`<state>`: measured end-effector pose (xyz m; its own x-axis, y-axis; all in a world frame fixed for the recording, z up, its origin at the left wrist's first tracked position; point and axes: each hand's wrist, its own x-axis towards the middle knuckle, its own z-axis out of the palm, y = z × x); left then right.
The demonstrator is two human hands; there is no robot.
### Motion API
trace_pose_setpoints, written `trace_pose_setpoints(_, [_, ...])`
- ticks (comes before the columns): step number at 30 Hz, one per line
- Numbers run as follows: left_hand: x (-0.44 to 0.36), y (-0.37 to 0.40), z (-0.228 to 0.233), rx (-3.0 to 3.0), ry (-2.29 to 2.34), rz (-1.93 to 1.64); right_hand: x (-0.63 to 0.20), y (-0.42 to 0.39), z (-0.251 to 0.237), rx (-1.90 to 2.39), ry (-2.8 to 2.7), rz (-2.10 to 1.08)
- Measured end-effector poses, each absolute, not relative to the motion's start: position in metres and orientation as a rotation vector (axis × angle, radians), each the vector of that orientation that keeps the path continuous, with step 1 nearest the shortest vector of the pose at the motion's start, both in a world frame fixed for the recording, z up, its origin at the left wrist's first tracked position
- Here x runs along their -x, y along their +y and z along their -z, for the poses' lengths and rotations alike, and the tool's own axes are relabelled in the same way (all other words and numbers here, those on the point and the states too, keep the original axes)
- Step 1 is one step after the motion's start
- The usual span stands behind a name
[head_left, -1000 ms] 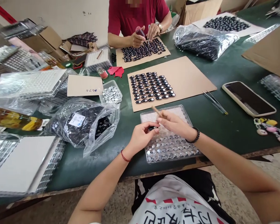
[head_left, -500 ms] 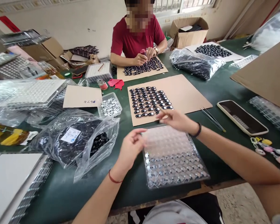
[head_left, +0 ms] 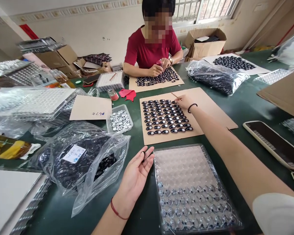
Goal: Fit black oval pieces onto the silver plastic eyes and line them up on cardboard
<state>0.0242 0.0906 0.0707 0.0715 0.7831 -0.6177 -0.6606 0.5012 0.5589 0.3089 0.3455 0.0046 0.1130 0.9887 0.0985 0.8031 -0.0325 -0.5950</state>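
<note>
Head view, left fingers (head_left: 147, 164) loosely holding black piece (head_left: 143, 156), right fingers (head_left: 182, 101) pinching stick (head_left: 174, 95).

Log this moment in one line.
left hand: holds black piece | right hand: holds thin stick, over cardboard sheet | tray: on table

Black oval pieces (head_left: 164, 126), glossy with pale spots, lie in close rows over the left part of a tan board (head_left: 209, 100). A thin brown stick (head_left: 175, 95) slants above their far side. One dark piece (head_left: 143, 156) stands edge-up, held nearer, off the board.
</note>
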Motion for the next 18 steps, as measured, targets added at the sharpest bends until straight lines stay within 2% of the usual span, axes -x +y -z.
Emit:
trace_pose_setpoints(7, [-0.024, 0.092, -0.062, -0.239, 1.055, -1.063, -0.303, 0.331, -0.022, 1.856, -1.699, -0.452])
trace_pose_setpoints(11, [-0.028, 0.091, -0.057, -0.278, 1.011, -1.050, -0.286, 0.276, -0.043, 1.706, -1.653, -0.424])
trace_pose_setpoints(14, [-0.030, 0.090, -0.053, -0.334, 0.939, -1.047, -0.260, 0.199, -0.055, 1.287, -1.665, -0.759])
trace_pose_setpoints(16, [-0.031, 0.089, -0.050, -0.379, 0.918, -1.049, -0.241, 0.144, -0.060, 1.129, -1.786, -1.018])
trace_pose_setpoints(18, [-0.031, 0.088, -0.050, -0.416, 0.916, -1.052, -0.223, 0.100, -0.062, 1.042, -1.973, -1.118])
